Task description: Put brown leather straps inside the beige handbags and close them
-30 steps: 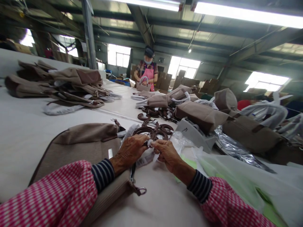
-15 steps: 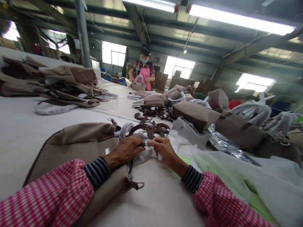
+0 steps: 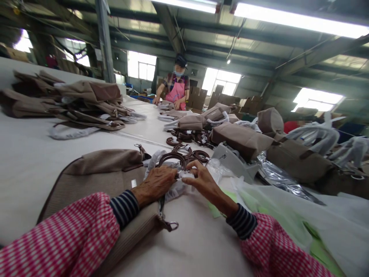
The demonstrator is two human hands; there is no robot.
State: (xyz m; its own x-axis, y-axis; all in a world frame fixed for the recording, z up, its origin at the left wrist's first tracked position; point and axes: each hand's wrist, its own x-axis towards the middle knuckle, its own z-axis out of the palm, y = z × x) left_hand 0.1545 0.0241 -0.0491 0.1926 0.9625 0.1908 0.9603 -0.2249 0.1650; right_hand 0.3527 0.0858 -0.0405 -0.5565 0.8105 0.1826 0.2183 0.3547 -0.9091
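A taupe handbag (image 3: 100,169) with dark trim and metal rings lies flat in front of me, partly under my left forearm. My left hand (image 3: 158,182) rests over its opening edge, fingers closed round the bag's handle, which is sheathed in white wrapping (image 3: 174,191). Its fingertips hide most of what they grip. From the right, my right hand (image 3: 203,182) meets it, thumb and fingers curled about a small white piece of wrapping (image 3: 186,175) at the handle. Just beyond both hands lie coiled brown straps (image 3: 173,157) with metal clips.
More coiled straps (image 3: 198,136) and taupe bags (image 3: 242,140) lie ahead and to the right, beside a grey box (image 3: 233,161). White sheeting (image 3: 276,204) covers green sheets at right. Another bag pile (image 3: 92,96) is at left. A co-worker (image 3: 177,88) stands across the table.
My right fingers have gone from a tight pinch to a wider curl around the white wrapping. My left hand stays in place. The co-worker's hands have lowered to the table with the bag.
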